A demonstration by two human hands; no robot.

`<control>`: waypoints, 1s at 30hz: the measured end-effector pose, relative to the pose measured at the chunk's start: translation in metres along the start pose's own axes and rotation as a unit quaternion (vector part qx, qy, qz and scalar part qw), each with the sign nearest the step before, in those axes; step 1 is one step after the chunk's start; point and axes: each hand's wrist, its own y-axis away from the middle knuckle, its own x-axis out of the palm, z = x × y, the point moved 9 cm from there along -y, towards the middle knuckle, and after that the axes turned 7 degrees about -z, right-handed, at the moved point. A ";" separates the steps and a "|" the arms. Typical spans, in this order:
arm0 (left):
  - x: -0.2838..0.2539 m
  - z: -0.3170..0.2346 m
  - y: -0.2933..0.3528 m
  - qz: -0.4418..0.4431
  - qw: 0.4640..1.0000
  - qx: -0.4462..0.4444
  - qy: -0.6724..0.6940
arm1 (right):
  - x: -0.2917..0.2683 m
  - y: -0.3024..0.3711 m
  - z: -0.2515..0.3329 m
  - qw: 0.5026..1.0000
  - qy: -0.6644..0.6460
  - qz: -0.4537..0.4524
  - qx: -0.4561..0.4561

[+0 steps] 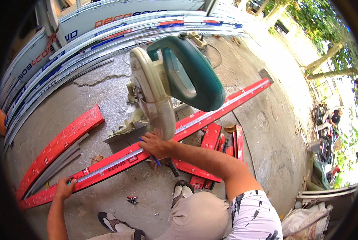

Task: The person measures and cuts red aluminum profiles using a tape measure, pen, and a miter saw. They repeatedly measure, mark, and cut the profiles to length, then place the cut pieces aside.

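Observation:
A long red-faced metal profile [119, 163] lies slantwise across the picture, passing under the cutting saw [153, 92] with its green handle and pale blade guard. Along its top face runs a pale measuring tape strip [205, 117]. My left hand [65, 189] grips the profile's near edge toward the left end, thumb at the tape; a small blue bit shows by the thumb. Close beside the saw's guard, my right hand [155, 145] rests on the profile with its fingers closed around a blue pen [156, 161]. The guard overlaps the profile behind that hand.
Another red profile [63, 150] lies left beside grey bars [59, 166]. Red offcuts [211, 138] lie right of my right hand, a small offcut [133, 199] near my feet. Long metal profiles [83, 46] are stacked at the back. A person [335, 118] is far right.

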 end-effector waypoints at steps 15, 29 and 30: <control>0.007 0.004 0.007 0.010 0.998 -0.010 -0.062 | -0.086 0.097 -0.143 0.987 0.001 0.093 0.135; 0.011 0.004 -0.017 0.030 0.992 -0.024 -0.119 | 0.008 0.092 -0.084 0.840 -0.372 -0.086 0.386; 0.010 0.003 -0.018 0.031 0.992 -0.022 -0.120 | 0.021 0.071 -0.068 0.820 -0.424 -0.095 0.372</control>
